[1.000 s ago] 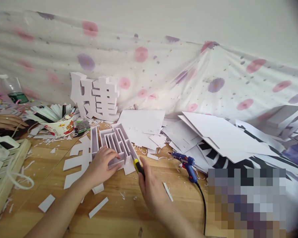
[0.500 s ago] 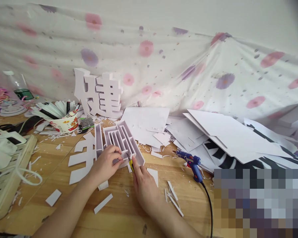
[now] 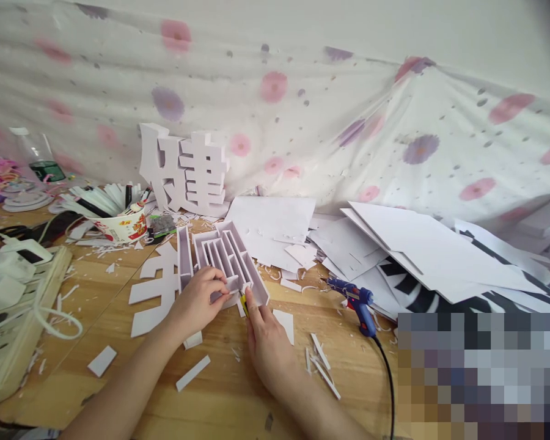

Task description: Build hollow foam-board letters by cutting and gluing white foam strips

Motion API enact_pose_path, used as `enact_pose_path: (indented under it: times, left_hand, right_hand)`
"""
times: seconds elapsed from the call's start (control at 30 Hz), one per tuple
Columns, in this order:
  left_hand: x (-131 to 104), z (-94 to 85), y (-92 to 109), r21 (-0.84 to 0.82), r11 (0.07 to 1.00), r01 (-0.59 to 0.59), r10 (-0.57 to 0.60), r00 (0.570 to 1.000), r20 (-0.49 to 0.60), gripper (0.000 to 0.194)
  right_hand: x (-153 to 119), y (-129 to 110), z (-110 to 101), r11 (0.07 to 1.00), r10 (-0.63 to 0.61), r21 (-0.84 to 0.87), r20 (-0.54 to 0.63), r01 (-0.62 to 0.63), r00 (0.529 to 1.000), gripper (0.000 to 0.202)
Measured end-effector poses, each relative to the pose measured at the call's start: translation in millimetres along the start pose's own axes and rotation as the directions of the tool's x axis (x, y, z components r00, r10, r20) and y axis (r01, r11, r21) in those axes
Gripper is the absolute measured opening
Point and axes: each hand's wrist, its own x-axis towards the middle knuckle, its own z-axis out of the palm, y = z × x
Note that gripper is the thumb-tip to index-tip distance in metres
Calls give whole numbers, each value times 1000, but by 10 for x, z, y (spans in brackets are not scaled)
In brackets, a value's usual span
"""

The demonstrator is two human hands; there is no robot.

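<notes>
In front of me lies a white foam-board character, open side up, with thin upright walls along its strokes. My left hand is closed at its near edge, thumb and forefinger pinching a small white strip. Close beside it, my right hand is wrapped round a yellow utility knife, whose tip points into the near end of the character. The palm covers most of the knife. Flat white cut-out strokes lie left of the character.
A blue hot glue gun rests at the right, its black cable running toward me. White sheets are piled behind it. A finished white character stands at the back, near a paper bowl of strips. A power strip lies left.
The view has shifted slightly. Both hands keep almost the same place at the character's near end, the knife still in my right hand.
</notes>
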Motion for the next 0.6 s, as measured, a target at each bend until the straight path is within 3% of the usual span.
enact_pose_path:
  times: [0.47,0.6]
  left_hand:
    - [-2,1,9,10,1000,1,-1,1000,6,18]
    - [-5,-3,12,12,1000,9,-9,1000,16,16]
  right_hand:
    - [12,-94,-68,990,25,-143,90,-12,996,76]
    - [8,-128,-78,977,67,-212,164,-31,984,75]
